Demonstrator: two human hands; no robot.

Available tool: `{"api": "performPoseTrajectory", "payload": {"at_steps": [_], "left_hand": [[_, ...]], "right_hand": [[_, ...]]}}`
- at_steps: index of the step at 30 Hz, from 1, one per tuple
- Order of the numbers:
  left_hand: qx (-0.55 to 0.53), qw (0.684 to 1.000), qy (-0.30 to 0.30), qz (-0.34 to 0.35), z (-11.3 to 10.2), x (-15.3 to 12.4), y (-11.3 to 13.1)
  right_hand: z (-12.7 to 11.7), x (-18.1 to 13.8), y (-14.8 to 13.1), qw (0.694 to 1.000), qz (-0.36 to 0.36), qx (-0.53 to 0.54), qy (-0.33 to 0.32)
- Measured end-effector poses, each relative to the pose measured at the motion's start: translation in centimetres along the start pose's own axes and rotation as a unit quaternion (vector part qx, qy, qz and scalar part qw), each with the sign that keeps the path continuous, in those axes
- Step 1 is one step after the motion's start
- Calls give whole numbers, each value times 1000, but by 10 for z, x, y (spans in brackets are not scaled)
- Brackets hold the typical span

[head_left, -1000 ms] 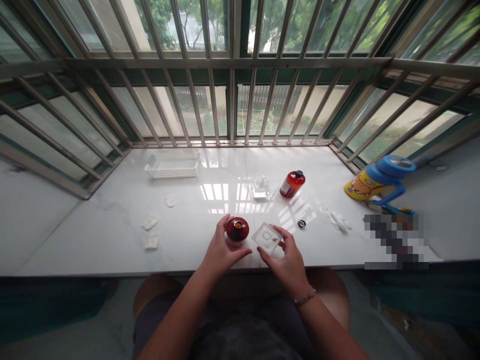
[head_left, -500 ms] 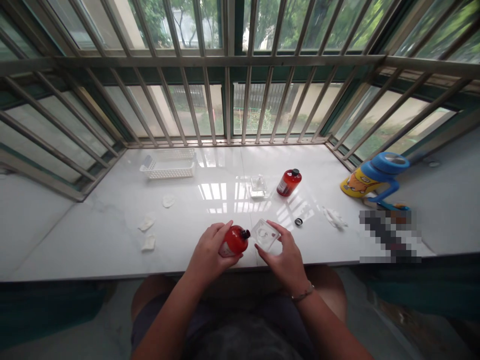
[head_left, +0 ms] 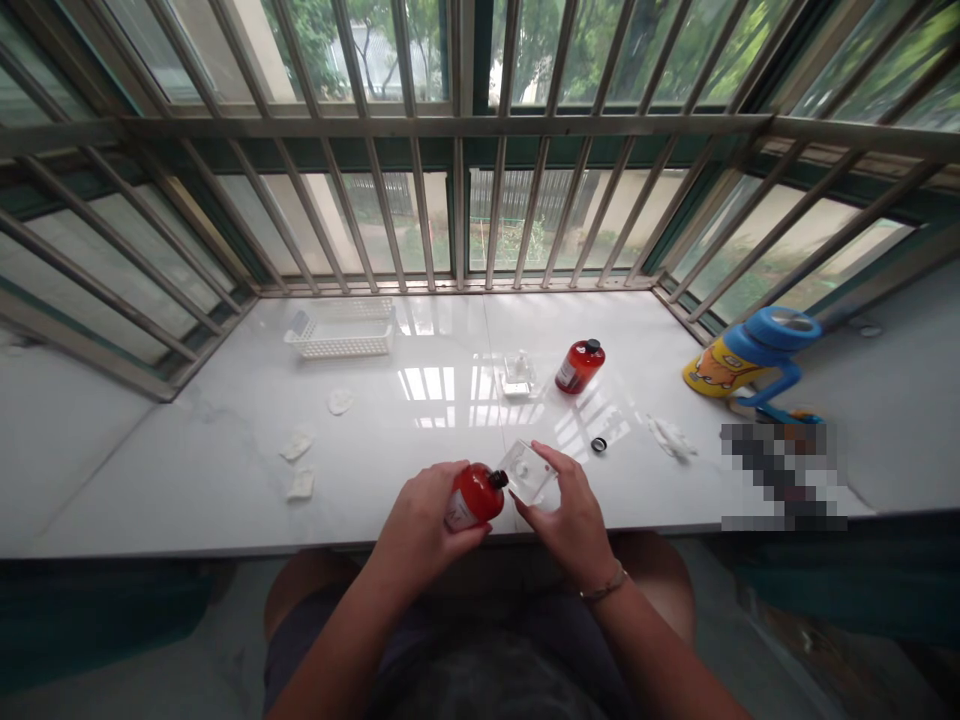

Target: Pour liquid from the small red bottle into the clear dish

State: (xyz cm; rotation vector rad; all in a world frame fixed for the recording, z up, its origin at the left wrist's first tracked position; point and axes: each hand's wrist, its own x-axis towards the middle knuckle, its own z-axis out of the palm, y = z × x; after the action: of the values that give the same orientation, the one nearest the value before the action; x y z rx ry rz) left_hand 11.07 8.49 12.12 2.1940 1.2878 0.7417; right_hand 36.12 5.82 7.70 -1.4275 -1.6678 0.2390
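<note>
My left hand [head_left: 426, 515] is wrapped round a red bottle [head_left: 478, 492] with a pale label. The bottle has no cap and tilts to the right, its dark neck by the edge of a small clear square container [head_left: 529, 472]. That container is tipped too, gripped between the thumb and fingers of my right hand [head_left: 568, 512]. Whether liquid is passing between them I cannot tell. A black ring-like cap [head_left: 598, 445] lies on the white counter [head_left: 420, 345], right of my right hand.
Behind my hands stand a second clear container [head_left: 517, 372] and a capped red bottle [head_left: 580, 367]. At the back left is a white basket [head_left: 345, 338]. White pieces [head_left: 298, 446] lie left, a crumpled white item [head_left: 671, 438] right, beside a blue-yellow flask [head_left: 739, 355].
My left hand has brought the red bottle slightly to the right and tilted it further, so its neck is closer to the clear container. My right hand has hardly moved.
</note>
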Motion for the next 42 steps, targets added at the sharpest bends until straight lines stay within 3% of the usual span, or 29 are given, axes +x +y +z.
{"api": "performPoseTrajectory", "payload": {"at_steps": [8,11,15,23,31,37,42], "left_hand": [[-53,997,23,-54,-1,-7,-11],[-63,995,22,-67,-2,-9,-13],[-67,995,19,-76,0,-10,-16],[-68,995,13,-70,4,-8,-19],[-59,995,17,-78,4,-10,-22],[-57,995,22,-77,6,-10,-23],[-50,996,11,-67,7,-11,-24]], "right_hand": [[24,-9,11,977,209,47,-17],[32,-12,13,968,244,52,-14],[41,-17,17,970,239,41,13],[58,-34,28,988,131,-62,50],[40,-29,39,993,66,-82,-52],[33,-22,45,992,88,-36,-77],[40,-24,39,990,131,34,-47]]}}
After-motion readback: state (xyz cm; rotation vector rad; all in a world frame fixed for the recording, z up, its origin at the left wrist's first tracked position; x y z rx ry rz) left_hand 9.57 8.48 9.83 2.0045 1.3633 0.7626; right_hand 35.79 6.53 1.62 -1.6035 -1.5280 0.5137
